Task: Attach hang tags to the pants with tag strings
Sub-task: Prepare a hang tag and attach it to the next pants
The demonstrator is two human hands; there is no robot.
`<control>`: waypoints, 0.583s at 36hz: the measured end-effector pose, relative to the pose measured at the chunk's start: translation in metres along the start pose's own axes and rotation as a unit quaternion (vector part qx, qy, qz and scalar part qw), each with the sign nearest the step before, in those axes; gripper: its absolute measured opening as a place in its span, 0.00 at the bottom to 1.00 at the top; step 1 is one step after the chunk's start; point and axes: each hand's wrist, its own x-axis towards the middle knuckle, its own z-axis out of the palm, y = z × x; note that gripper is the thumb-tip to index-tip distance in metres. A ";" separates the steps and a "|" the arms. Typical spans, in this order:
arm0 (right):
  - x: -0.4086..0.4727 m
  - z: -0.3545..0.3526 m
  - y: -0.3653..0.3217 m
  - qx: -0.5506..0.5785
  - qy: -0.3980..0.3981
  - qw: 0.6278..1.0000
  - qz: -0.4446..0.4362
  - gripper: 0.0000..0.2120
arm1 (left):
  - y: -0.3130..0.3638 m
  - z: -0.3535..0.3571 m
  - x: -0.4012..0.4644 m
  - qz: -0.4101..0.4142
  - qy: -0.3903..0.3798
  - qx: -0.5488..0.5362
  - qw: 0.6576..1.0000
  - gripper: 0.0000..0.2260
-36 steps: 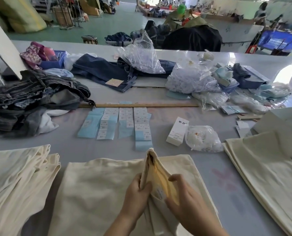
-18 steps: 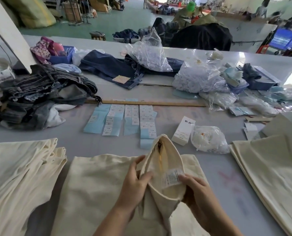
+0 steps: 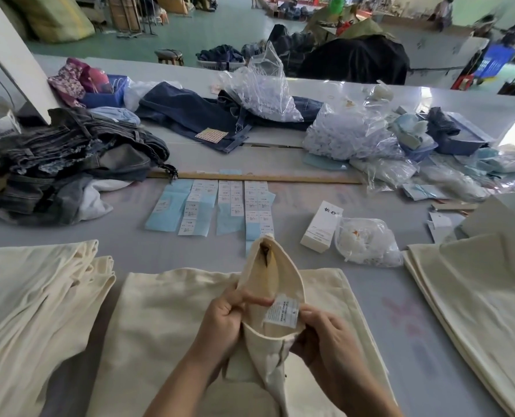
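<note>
Both hands hold up the opened waistband of a pair of cream cotton pants [image 3: 268,299] over the near middle of the grey work table [image 3: 400,341], the rest of the garment lying flat beneath them. The left hand [image 3: 224,322] has its fingers curled around the left edge of the waistband, thumb laid across the inner face; the right hand [image 3: 319,335] pinches the right edge just beside a small white printed care label [image 3: 281,313] sewn inside the band. The waistband stands upright in a pointed arch, its inside facing the camera. A stack of folded cream pants [image 3: 37,296] lies to the left and another cream stack [image 3: 472,302] to the right, both apart from the held pair. Beyond the arch, rows of white printed sticker labels on pale blue backing sheets [image 3: 220,206] lie flat on the table, just in front of a long wooden ruler [image 3: 259,178]. To their right a small white cardboard box [image 3: 321,225] lies next to a clear plastic bag of white tag strings [image 3: 366,240]. A heap of dark denim garments [image 3: 70,164] sits at the far left, and more clear plastic bags of white items [image 3: 349,136] crowd the far right
</note>
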 end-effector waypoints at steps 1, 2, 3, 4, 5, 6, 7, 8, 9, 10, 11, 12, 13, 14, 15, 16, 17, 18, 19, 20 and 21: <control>0.000 -0.001 0.000 -0.005 -0.001 1.000 -0.001 0.18 | 0.000 0.000 0.001 0.003 -0.001 -0.002 1.000 0.28; 0.001 -0.001 0.001 -0.008 -0.001 1.000 -0.002 0.18 | -0.001 0.000 0.001 0.005 -0.001 -0.004 1.000 0.27; 0.001 -0.003 0.001 -0.008 0.002 1.000 -0.004 0.18 | -0.002 0.001 0.002 0.004 -0.002 -0.007 1.000 0.27; 0.002 -0.004 0.002 -0.003 0.007 1.000 -0.006 0.18 | -0.002 0.002 0.003 0.003 -0.004 -0.012 1.000 0.27; 0.002 -0.006 0.002 0.002 0.014 1.000 -0.007 0.18 | -0.003 0.003 0.003 0.004 -0.006 -0.014 1.000 0.26; 0.002 -0.007 0.003 0.006 0.019 1.000 -0.008 0.18 | -0.002 0.005 0.003 0.006 -0.006 -0.014 1.000 0.26; 0.002 -0.008 0.002 0.006 0.020 1.000 -0.009 0.18 | -0.002 0.006 0.003 0.009 -0.004 -0.012 1.000 0.25; 0.002 -0.010 0.002 0.002 0.020 1.000 -0.011 0.18 | -0.001 0.008 0.003 0.011 -0.003 -0.011 1.000 0.25; 0.002 -0.011 0.002 -0.003 0.020 1.000 -0.014 0.18 | -0.002 0.009 0.003 0.013 -0.002 -0.009 1.000 0.25; 0.002 -0.013 0.002 -0.009 0.020 1.000 -0.015 0.17 | -0.002 0.010 0.003 0.013 -0.002 -0.007 1.000 0.25; 0.002 -0.014 0.002 -0.015 0.021 1.000 -0.017 0.16 | -0.003 0.012 0.003 0.012 -0.003 -0.005 1.000 0.25; 0.001 -0.015 0.002 -0.023 0.023 0.999 -0.018 0.15 | -0.004 0.013 0.003 0.012 -0.004 -0.001 1.000 0.25; 0.001 -0.016 0.002 -0.029 0.028 0.999 -0.017 0.13 | -0.004 0.014 0.004 0.013 -0.007 0.007 1.000 0.25; 0.001 -0.019 0.002 -0.032 0.037 0.999 -0.017 0.12 | -0.006 0.015 0.004 0.015 -0.011 0.018 1.000 0.25; 0.002 -0.021 0.002 -0.031 0.046 0.998 -0.015 0.11 | -0.007 0.017 0.005 0.016 -0.014 0.029 0.999 0.25; 0.003 -0.024 0.002 -0.025 0.057 0.998 -0.012 0.10 | -0.009 0.020 0.006 0.017 -0.016 0.037 0.999 0.25; 0.004 -0.029 0.002 -0.016 0.072 0.997 -0.008 0.11 | -0.011 0.023 0.007 0.018 -0.014 0.042 0.999 0.24; 0.005 -0.035 0.003 -0.005 0.087 0.996 -0.002 0.12 | -0.013 0.026 0.009 0.022 -0.009 0.045 0.999 0.23; 0.007 -0.043 0.003 0.005 0.101 0.995 0.005 0.12 | -0.016 0.030 0.010 0.028 -0.005 0.044 0.999 0.22; 0.009 -0.051 0.003 0.014 0.110 0.994 0.015 0.13 | -0.019 0.035 0.012 0.037 -0.005 0.044 0.998 0.23; 0.010 -0.061 0.004 0.024 0.117 0.992 0.029 0.13 | -0.023 0.040 0.014 0.045 -0.013 0.053 0.997 0.25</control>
